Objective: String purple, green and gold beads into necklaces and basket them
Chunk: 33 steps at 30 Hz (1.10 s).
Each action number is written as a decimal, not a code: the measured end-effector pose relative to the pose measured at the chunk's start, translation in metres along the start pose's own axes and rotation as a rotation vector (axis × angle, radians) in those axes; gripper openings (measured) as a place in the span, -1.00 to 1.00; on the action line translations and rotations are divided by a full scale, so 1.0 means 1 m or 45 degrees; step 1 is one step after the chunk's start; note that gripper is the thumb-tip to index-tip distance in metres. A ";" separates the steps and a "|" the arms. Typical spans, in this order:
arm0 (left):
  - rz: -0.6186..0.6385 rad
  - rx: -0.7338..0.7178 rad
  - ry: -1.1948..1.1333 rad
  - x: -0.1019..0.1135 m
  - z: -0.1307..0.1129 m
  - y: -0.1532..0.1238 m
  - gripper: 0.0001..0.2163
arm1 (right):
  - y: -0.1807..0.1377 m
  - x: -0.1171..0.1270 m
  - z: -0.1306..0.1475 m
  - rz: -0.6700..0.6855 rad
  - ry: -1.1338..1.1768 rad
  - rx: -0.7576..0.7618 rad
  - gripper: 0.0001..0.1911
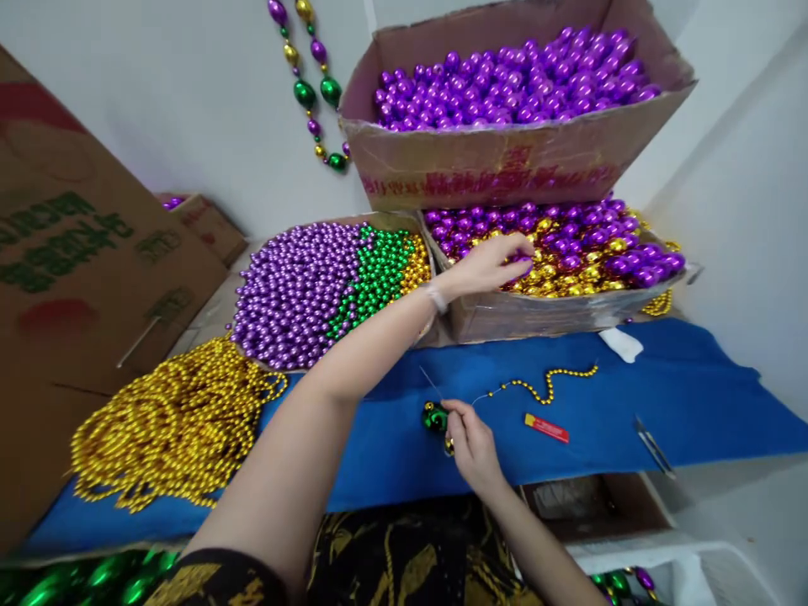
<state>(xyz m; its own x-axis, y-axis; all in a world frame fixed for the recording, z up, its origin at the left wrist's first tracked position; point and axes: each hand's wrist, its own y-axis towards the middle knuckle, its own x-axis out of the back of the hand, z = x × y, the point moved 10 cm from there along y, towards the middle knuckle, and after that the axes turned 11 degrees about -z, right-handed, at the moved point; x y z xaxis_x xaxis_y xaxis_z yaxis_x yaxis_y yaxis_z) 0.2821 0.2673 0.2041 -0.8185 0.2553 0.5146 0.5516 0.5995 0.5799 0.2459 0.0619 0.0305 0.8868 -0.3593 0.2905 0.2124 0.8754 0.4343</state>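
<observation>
My left hand point(492, 263) reaches across into a cardboard box point(536, 313) of large purple and gold beads, its fingers curled down on the beads. My right hand point(472, 444) rests low over the blue cloth point(682, 396), pinched on a needle and thread next to a green bead point(434, 417). From it a thread runs right to a short strand of small gold beads point(549, 385) lying on the cloth.
A red lighter point(546, 428) and small snips point(653, 446) lie on the cloth. A tray of small purple, green and gold beads point(321, 286) sits behind, with a heap of gold strands point(170, 421) at left. Another box of purple beads point(511, 80) is stacked above. A finished strand point(312, 84) hangs on the wall.
</observation>
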 end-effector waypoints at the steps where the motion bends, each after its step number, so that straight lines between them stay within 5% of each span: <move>1: -0.085 0.109 -0.206 0.022 0.000 -0.021 -0.80 | 0.000 0.002 0.002 0.000 -0.015 -0.006 -0.75; 5: -0.369 0.673 -0.847 0.079 0.018 -0.142 -0.67 | -0.001 0.004 0.010 0.033 -0.033 0.025 -0.78; 9: -0.718 1.014 -1.157 0.095 0.034 -0.251 -0.71 | -0.007 -0.005 0.020 0.091 -0.124 0.158 -0.82; 12: -0.937 1.075 -1.228 0.099 0.041 -0.294 -0.75 | -0.013 -0.018 0.032 0.130 -0.190 0.297 -0.83; 18: -1.153 1.009 -1.239 0.114 0.038 -0.317 -0.73 | -0.019 -0.039 0.049 0.202 -0.240 0.422 -0.85; 33: -1.239 0.880 -1.074 0.129 0.031 -0.328 -0.74 | -0.023 -0.044 0.052 0.240 -0.266 0.397 -0.83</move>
<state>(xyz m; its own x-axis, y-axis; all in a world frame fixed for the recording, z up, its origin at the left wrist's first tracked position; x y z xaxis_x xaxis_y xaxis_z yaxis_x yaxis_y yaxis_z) -0.0093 0.1269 0.0613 -0.7988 -0.2415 -0.5510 -0.2490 0.9665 -0.0625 0.1805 0.0406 0.0516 0.7891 -0.2885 0.5423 -0.1083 0.8036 0.5852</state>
